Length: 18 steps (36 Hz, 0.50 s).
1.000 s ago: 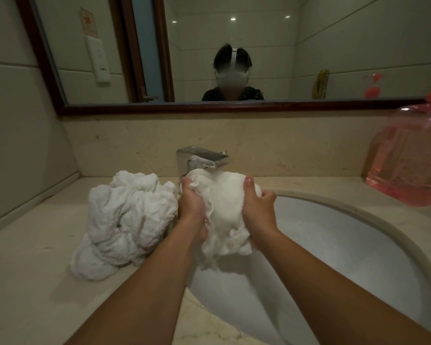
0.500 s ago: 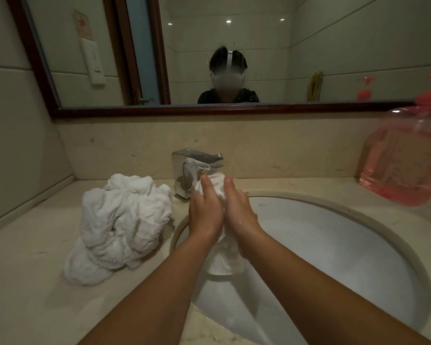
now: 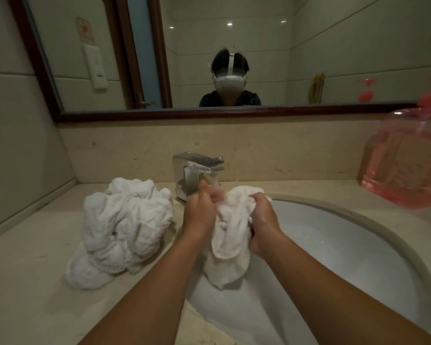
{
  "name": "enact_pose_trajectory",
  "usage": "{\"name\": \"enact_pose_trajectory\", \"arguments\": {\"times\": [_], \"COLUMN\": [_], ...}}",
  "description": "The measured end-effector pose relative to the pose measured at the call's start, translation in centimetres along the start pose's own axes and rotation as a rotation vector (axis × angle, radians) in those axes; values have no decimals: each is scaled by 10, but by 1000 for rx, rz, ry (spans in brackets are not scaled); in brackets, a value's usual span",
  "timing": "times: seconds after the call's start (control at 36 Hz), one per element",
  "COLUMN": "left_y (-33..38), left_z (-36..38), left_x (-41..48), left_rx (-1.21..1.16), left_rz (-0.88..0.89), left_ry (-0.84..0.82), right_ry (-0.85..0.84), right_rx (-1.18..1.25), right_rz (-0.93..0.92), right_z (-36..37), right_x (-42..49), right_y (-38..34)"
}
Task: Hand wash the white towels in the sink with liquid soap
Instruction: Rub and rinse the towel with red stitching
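Midway: left grip (image 3: 199, 215) and right grip (image 3: 264, 220) clutch one white cloth towel (image 3: 230, 247) over the white sink basin (image 3: 358, 245); the crumpled white towel heap (image 3: 125, 227) seemingly waits

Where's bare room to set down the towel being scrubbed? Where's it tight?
Free: counter left and in front of the towel pile; strip behind the sink between faucet and soap jug; sink's right half. Tight: gap between pile, faucet and left hand, gripping the towel with the right hand.
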<state>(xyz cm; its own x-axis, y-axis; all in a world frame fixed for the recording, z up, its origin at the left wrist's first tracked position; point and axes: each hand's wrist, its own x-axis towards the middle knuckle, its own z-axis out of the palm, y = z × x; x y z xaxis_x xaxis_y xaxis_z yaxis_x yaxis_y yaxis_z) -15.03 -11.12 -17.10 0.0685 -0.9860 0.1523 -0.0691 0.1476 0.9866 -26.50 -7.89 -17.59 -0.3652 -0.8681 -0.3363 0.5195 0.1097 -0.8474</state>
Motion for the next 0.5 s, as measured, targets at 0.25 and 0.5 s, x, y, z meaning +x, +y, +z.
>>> {"name": "enact_pose_trajectory", "arguments": {"times": [0.25,0.5], "left_y": [-8,0], "left_z": [4,-3], "left_x": [8,5], "left_rx": [104,-171], "left_rz": [-131,-504], "left_ry": [-124,-262], "right_ry": [-119,-238], "right_rx": [284,292], "right_rz": [-56,-70], "right_z": [-6,0], "right_x": [6,10], "right_y": [-15,-8]}}
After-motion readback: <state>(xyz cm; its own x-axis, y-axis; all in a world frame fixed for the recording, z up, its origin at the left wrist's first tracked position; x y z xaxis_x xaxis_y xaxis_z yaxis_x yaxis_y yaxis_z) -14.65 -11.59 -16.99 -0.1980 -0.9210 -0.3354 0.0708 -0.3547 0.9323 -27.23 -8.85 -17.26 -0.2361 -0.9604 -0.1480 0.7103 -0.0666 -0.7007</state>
